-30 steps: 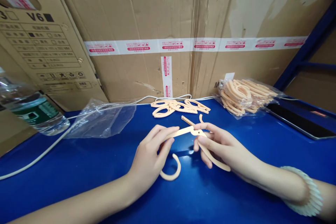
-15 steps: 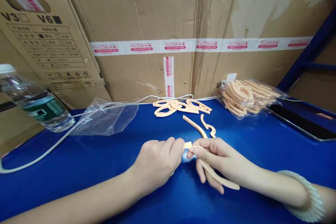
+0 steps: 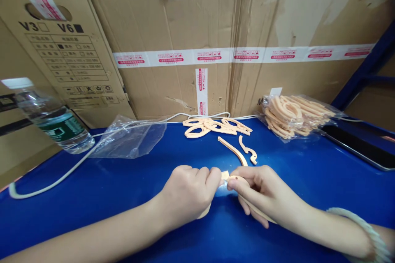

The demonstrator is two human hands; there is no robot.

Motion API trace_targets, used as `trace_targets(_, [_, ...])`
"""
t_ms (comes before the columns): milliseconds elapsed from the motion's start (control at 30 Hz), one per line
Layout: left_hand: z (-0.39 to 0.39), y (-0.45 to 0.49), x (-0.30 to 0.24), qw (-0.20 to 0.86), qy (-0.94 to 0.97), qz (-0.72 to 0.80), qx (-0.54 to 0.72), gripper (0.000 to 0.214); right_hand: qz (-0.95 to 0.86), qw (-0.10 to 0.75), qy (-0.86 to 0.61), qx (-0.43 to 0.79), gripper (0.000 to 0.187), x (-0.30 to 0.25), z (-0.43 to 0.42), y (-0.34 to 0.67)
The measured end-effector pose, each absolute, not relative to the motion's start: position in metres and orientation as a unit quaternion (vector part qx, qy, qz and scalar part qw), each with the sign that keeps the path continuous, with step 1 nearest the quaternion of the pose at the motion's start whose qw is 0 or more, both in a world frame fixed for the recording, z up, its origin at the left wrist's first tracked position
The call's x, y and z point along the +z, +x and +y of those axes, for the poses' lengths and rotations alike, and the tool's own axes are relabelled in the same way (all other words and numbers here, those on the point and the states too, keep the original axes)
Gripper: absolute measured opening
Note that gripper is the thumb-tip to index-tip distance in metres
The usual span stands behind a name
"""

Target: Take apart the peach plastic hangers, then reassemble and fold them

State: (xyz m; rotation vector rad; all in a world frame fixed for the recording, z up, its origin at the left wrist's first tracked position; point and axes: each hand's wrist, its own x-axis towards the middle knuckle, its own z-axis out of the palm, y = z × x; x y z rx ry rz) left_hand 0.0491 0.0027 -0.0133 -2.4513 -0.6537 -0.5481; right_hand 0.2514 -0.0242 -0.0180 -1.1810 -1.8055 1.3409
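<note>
My left hand is closed in a fist around a peach plastic hanger arm, mostly hidden by the fingers, with one end showing below the palm. My right hand pinches a second curved hanger piece between thumb and forefinger; its long tail runs down along the other fingers. The two pieces meet end to end between my hands; whether they are joined I cannot tell. Just beyond lie a loose curved hanger arm and a small S-shaped hanger hook.
Several folded peach hangers lie at the back of the blue table. A clear bag of hanger parts and a black phone sit right. Left are an empty plastic bag, white cable and water bottle. Cardboard boxes stand behind.
The right-hand piece has turned, so a small hole near its end shows now. More of the left piece shows below my left fist. The whole view has shifted slightly.
</note>
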Motion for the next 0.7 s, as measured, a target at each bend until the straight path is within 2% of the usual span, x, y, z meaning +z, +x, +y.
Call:
trace_targets(200, [0.002,0.048,-0.013,0.265,-0.907,-0.226,-0.238,0.031,-0.742,0.300,-0.434,0.414,0.039,-0.017,-0.024,0.255])
trace_targets(267, [0.003,0.048,-0.016,0.230,-0.914,-0.240,-0.234,0.033,-0.789,0.306,-0.414,0.335,0.038,-0.018,-0.025,0.257])
trace_targets(367, [0.006,0.048,-0.019,0.095,-0.920,-0.321,-0.203,0.037,-0.881,0.305,-0.334,0.137,0.031,-0.018,-0.028,0.260])
trace_targets(433, [0.007,0.048,-0.018,0.030,-0.908,-0.368,-0.198,0.039,-0.898,0.313,-0.302,0.064,0.024,-0.018,-0.027,0.262])
trace_targets(533, [0.009,0.047,-0.013,-0.099,-0.871,-0.418,-0.239,0.037,-0.872,0.372,-0.313,0.063,0.015,-0.014,-0.021,0.265])
trace_targets(633, [0.014,0.047,-0.009,-0.398,-0.720,-0.470,-0.320,0.031,-0.840,0.426,-0.329,0.067,0.010,-0.006,-0.012,0.270])
trace_targets(700, [0.020,0.047,-0.008,-0.525,-0.607,-0.478,-0.358,0.027,-0.833,0.440,-0.331,0.056,0.009,0.000,-0.005,0.277])
